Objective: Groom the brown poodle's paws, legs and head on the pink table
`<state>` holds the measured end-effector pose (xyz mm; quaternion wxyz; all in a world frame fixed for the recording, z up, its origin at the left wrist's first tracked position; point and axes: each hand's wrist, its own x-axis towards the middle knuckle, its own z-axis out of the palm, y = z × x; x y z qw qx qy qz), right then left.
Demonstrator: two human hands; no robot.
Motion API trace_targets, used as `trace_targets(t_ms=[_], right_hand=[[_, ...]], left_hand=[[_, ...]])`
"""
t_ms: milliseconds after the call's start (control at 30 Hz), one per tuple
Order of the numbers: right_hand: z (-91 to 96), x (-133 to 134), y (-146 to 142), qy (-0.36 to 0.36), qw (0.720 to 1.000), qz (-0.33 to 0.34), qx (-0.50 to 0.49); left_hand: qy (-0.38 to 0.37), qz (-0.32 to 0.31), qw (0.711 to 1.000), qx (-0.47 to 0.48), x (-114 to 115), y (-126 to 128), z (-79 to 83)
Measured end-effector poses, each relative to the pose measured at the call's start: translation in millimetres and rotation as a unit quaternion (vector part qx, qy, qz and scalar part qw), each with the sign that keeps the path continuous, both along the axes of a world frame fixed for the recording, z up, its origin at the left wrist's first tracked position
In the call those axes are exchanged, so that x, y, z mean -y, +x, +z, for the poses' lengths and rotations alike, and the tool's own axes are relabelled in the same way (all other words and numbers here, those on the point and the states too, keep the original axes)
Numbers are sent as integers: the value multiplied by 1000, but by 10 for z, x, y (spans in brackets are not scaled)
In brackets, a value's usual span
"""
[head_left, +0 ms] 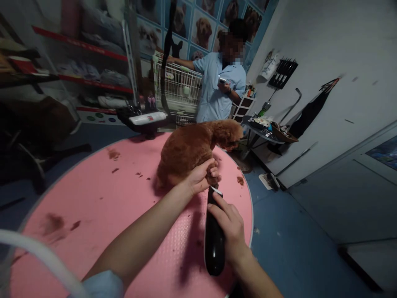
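A curly brown dog (186, 147) stands on a round pink grooming table (133, 219), its head turned toward the far right. My left hand (201, 176) is closed around one of its legs, near the paw (212, 177). In my right hand (229, 223) is a black hair clipper (214, 244), held along its body with the fingers over the top. The clipper's pale blade end points at the held paw and is very close to it; whether they touch I cannot tell. Tufts of cut brown hair (240, 180) lie scattered on the tabletop.
Behind the table a person in a light blue coat (214, 82) holds a phone, one arm stretched toward a white wire cage (182, 85). A tool tray (148, 119) adjoins the far edge. A small side table (263, 132) stands at right. A white curved tube (37, 252) crosses lower left.
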<state>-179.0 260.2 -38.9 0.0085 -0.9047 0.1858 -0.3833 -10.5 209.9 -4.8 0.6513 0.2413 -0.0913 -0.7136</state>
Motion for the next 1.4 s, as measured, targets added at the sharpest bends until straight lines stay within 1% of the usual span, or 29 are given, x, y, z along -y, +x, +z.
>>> trace_targets(t_ms=[67, 133, 167, 233, 267, 333, 367, 467, 533, 600, 733, 833, 900, 967, 1033, 1100, 1133, 1200, 1233, 1400], right_hand=[[13, 8, -9, 18, 1000, 2, -2], [-1, 17, -16, 63, 997, 42, -19], [-31, 23, -15, 94, 993, 64, -10], [-142, 40, 1, 134, 985, 75, 75], [-214, 53, 16, 133, 980, 66, 134], [-358, 89, 56, 91, 968, 44, 228], [-417, 111, 77, 56, 966, 47, 249], [-511, 179, 126, -30, 972, 63, 223], [-528, 217, 142, -62, 978, 53, 195], [-544, 244, 149, -68, 981, 45, 178], [-569, 274, 165, -53, 986, 57, 148], [-503, 286, 167, -56, 989, 51, 129], [-423, 285, 139, -20, 992, 72, 100], [-357, 273, 84, 54, 987, 120, 90], [-336, 247, 19, 117, 971, 148, 148], [-358, 214, -34, 142, 954, 131, 228], [-376, 200, -50, 149, 950, 115, 251], [-407, 179, -59, 177, 946, 100, 255], [-415, 173, -55, 197, 941, 104, 256], [-389, 166, -14, 312, 883, 123, 328]], left_hand=[[0, -1, 1000, 7, 5, 18, -14], [0, 0, 1000, 14, 10, 42, -24], [0, 1, 1000, 14, 12, 52, -27], [-4, 1, 1000, 4, 16, 63, -29], [-5, 0, 1000, -3, 17, 63, -29], [-5, -4, 1000, -17, 18, 55, -26], [-5, -7, 1000, -24, 18, 49, -24], [2, -12, 999, -45, 18, 34, -19], [7, -13, 998, -53, 19, 32, -15], [8, -12, 998, -57, 20, 35, -11], [5, -9, 999, -52, 17, 53, -9], [4, -16, 999, -43, 16, 72, -24], [10, -26, 999, -35, 18, 82, -37], [15, -31, 999, -29, 22, 86, -44], [20, -29, 999, -30, 26, 84, -43], [24, -26, 999, -36, 30, 76, -40], [25, -25, 999, -39, 31, 73, -39], [25, -23, 998, -44, 31, 70, -35], [25, -23, 998, -49, 30, 72, -32], [23, -25, 997, -72, 9, 94, 13]])
